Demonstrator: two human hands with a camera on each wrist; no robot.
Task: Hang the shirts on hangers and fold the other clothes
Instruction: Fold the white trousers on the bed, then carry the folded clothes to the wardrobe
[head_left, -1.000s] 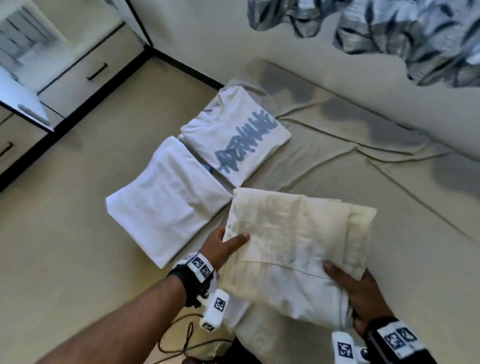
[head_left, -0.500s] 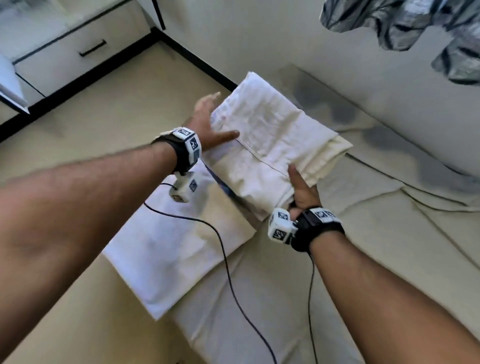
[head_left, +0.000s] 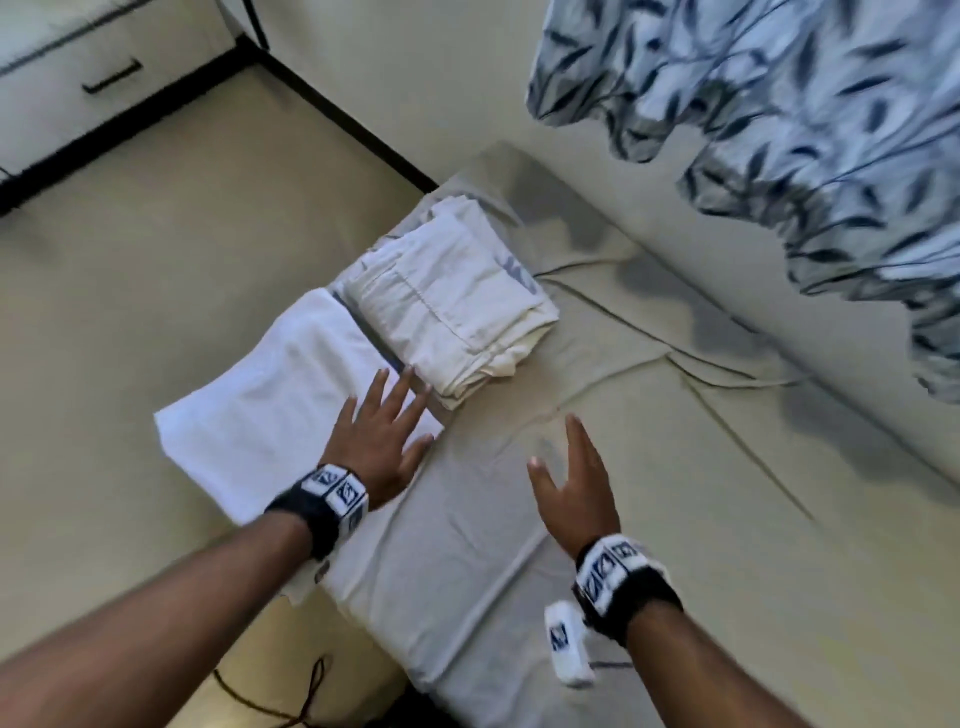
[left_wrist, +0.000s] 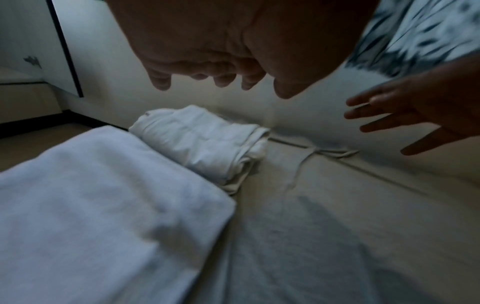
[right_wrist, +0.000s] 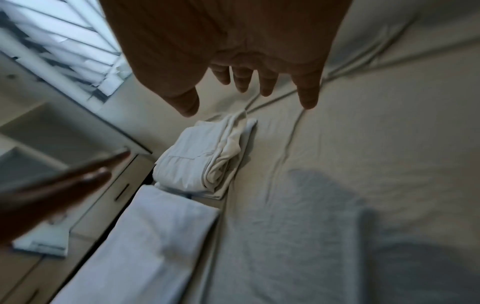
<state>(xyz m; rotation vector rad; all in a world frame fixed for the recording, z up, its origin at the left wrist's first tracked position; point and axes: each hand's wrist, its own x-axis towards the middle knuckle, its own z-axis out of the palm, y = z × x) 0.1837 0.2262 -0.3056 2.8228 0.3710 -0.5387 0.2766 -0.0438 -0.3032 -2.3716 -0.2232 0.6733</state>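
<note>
1. Head view: the left hand and right hand were spread flat, nothing held.
2. The cream folded garment was stacked on the bed, beside the white folded cloth.
3. The stack could be toppled by a careless brush.

The mattress lies on the floor against the wall. At its left edge sits a folded stack, near the wall; a folded towel lies just beside the stack, farther from the wall. A patterned shirt hangs over the mattress's right side. A drawer unit stands well left of the mattress.
</note>
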